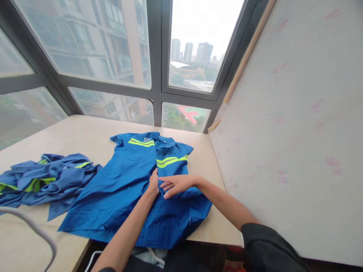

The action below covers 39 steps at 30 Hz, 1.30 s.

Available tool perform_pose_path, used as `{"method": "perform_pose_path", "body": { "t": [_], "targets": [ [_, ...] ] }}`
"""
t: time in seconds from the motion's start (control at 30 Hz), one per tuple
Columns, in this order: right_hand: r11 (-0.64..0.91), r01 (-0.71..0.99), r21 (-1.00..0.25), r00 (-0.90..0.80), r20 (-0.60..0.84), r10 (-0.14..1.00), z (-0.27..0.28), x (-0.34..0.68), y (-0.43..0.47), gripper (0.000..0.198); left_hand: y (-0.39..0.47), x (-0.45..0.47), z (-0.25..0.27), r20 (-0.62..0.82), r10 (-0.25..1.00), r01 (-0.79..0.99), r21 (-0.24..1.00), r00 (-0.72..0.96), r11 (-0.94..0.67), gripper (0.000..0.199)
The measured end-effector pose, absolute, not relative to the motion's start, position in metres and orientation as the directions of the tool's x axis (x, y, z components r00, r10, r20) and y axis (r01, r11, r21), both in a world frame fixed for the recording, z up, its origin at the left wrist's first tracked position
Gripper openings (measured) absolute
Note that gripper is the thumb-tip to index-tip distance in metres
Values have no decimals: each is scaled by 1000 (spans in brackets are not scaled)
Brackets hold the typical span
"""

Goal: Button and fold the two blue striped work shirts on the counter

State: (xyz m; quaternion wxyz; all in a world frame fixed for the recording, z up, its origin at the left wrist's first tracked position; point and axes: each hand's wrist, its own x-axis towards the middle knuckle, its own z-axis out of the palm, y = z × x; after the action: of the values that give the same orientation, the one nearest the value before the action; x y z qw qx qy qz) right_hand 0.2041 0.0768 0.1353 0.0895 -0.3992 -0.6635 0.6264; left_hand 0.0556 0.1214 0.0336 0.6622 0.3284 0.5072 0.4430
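Observation:
A blue short-sleeved work shirt (121,173) with yellow-green and grey reflective stripes lies front up, collar away from me. Its lower hem hangs over the near table edge. My left hand (154,183) is closed on the front button edge at mid-shirt, thumb on top; the fingers beneath are partly hidden. Just to its right, my right hand (177,184) is open above the shirt's right front panel, index finger stretched toward the left hand and the others loosely bent. Nothing shows in the right hand.
A crumpled blue striped garment (53,175) lies left of the shirt on the pale wooden tabletop (93,130). A grey curved tube (34,226) crosses the lower left. Windows (193,49) stand behind, and a patterned wall (283,113) bounds the right side.

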Motion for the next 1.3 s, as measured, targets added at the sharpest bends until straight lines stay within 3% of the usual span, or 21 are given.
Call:
{"method": "perform_pose_path", "body": {
  "t": [0.13, 0.23, 0.47, 0.67, 0.77, 0.9, 1.03, 1.17, 1.3],
  "targets": [
    [-25, 496, -868, -455, -285, 843, 113, 208, 64, 84, 114, 21, 38, -521, 831, -284, 781, 194, 556, 41],
    [62, 626, -777, -356, -214, 910, 108, 238, 51, 70, 103, 6, 42, -535, 822, -246, 784, 198, 569, 34],
    [13, 843, -538, -255, -378, 890, 107, 287, 8, 59, 89, 11, 45, -519, 824, -136, 821, 227, 555, 41],
    [230, 823, -519, -391, -226, 892, 96, 288, 12, 52, 86, 20, 37, -464, 855, -30, 875, 232, 483, 49],
    [238, 831, -503, -431, -313, 846, 88, 284, 18, 52, 92, 22, 35, -364, 910, -5, 928, 200, 372, 54],
    [118, 904, -410, -315, -455, 833, 85, 283, 19, 47, 103, 27, 36, -223, 964, 2, 974, 146, 225, 52],
    [61, 889, -454, -308, -494, 813, 87, 291, 11, 22, 105, 33, 36, -232, 959, 22, 973, 161, 232, 50],
    [119, 808, -577, -362, -328, 872, 88, 297, -8, 13, 96, 36, 33, -316, 921, 47, 948, 229, 314, 44],
    [46, 775, -630, -230, -213, 950, 89, 296, -25, 11, 80, 32, 29, -377, 894, 66, 926, 242, 373, 47]
  ]
}}
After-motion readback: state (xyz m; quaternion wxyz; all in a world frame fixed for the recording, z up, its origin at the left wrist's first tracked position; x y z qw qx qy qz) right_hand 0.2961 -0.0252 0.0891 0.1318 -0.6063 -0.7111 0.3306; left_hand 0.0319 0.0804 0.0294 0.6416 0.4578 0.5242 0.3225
